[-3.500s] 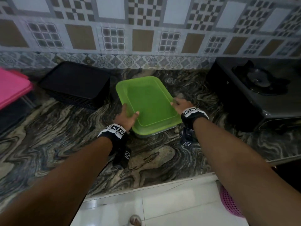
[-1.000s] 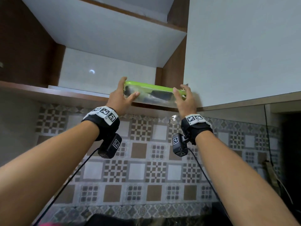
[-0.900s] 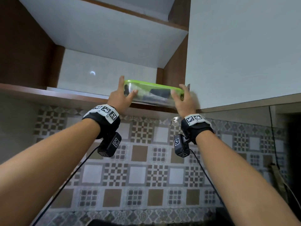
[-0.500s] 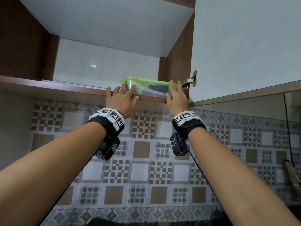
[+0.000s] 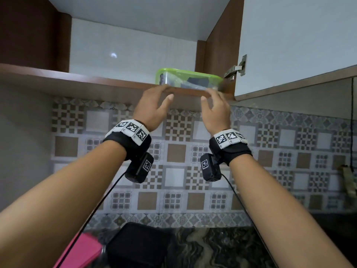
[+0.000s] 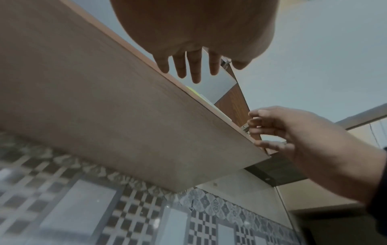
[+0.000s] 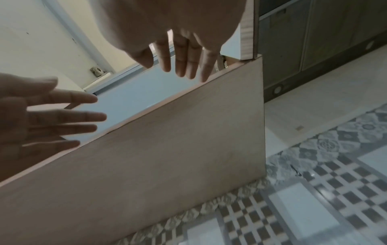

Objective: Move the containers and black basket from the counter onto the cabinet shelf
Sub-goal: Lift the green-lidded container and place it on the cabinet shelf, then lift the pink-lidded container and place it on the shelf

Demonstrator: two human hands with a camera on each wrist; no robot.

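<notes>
The green-lidded clear container (image 5: 188,81) sits on the cabinet shelf (image 5: 81,82) at its right end, by the brown side wall. My left hand (image 5: 152,107) and right hand (image 5: 215,111) hang just below the shelf's front edge, apart from the container, fingers loose and holding nothing. In the left wrist view my left hand (image 6: 188,66) has straight fingers under the shelf board (image 6: 104,124), with the right hand (image 6: 278,131) beside it. The right wrist view shows my right hand (image 7: 184,63) spread at the shelf edge (image 7: 167,102). Down on the counter lie the black basket (image 5: 139,246) and a pink-lidded container (image 5: 83,252).
The open white cabinet door (image 5: 297,39) hangs on its hinge (image 5: 236,69) just right of the container. A second shelf is above. The patterned tile wall (image 5: 177,155) runs behind my arms, and the marble counter (image 5: 208,248) lies below.
Both hands carried the green container up from the counter, slid it onto the shelf and let go. They have now drawn back below the shelf edge.
</notes>
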